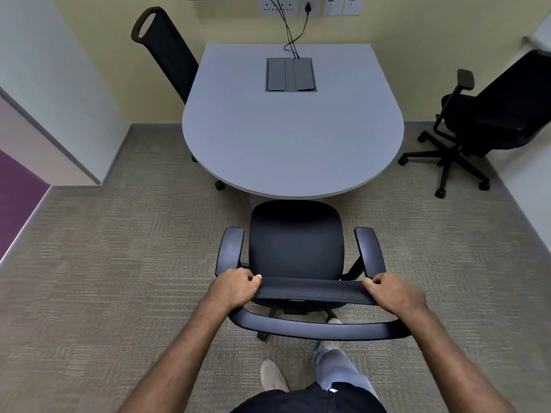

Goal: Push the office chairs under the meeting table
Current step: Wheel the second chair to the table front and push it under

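A black office chair (296, 242) stands in front of me, its seat's front edge right at the rounded near end of the grey meeting table (292, 150). My left hand (235, 289) grips the left end of its backrest top, and my right hand (393, 293) grips the right end. A second black chair (167, 52) is tucked in at the table's far left side, only its backrest showing. A third black chair (495, 114) stands apart from the table at the right, by the wall.
A grey cable box (290, 74) is set into the tabletop, with cables running up to wall sockets (308, 7). Walls close in on the left and right. Carpet floor (119, 263) lies around me. My feet (272, 377) are just behind the chair's base.
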{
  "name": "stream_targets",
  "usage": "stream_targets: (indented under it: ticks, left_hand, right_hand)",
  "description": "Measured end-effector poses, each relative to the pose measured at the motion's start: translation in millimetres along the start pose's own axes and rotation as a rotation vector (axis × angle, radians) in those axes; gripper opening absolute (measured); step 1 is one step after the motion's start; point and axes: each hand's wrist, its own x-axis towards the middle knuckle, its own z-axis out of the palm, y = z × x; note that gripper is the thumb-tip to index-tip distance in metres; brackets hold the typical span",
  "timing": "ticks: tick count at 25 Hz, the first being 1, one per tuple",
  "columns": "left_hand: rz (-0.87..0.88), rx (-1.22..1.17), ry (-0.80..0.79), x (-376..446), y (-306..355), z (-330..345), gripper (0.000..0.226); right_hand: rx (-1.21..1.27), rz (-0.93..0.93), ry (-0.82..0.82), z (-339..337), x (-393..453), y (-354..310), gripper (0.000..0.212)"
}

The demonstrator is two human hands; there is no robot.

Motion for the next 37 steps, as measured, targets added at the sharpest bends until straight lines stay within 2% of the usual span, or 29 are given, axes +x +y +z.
stream_targets:
  ticks: [8,13,19,22,26,33,37]
  left_hand:
    - [-0.186,-0.093,0.025,2,1,4,0.043]
    - [-0.331,-0.226,0.012,6,-3,3,0.049]
    - [-0.362,-0.399,-0.034,8,-10,3,0.033]
    - [-0.385,-0.456,-0.037,9,-13,5,0.029]
    - [-0.424,-0.756,-0.051,9,-17,10,0.027]
    - [-0.583,-1.243,-0.100,0,-15,11,0.016]
    - [-0.683,-1.407,-0.056,-6,-12,13,0.005]
  right_hand:
    - [0.131,0.166,-0.059,1,14,25,0.046]
    - [0.121,0.226,-0.081,-1,15,23,0.049]
    - [0.204,0.238,-0.140,0,16,27,0.048]
    - [0.373,0.265,-0.157,3,15,33,0.040]
    - [0.784,0.358,-0.100,16,13,44,0.028]
    - [1.046,0.421,-0.170,17,9,47,0.019]
    - [1.171,0.426,-0.149,25,5,46,0.014]
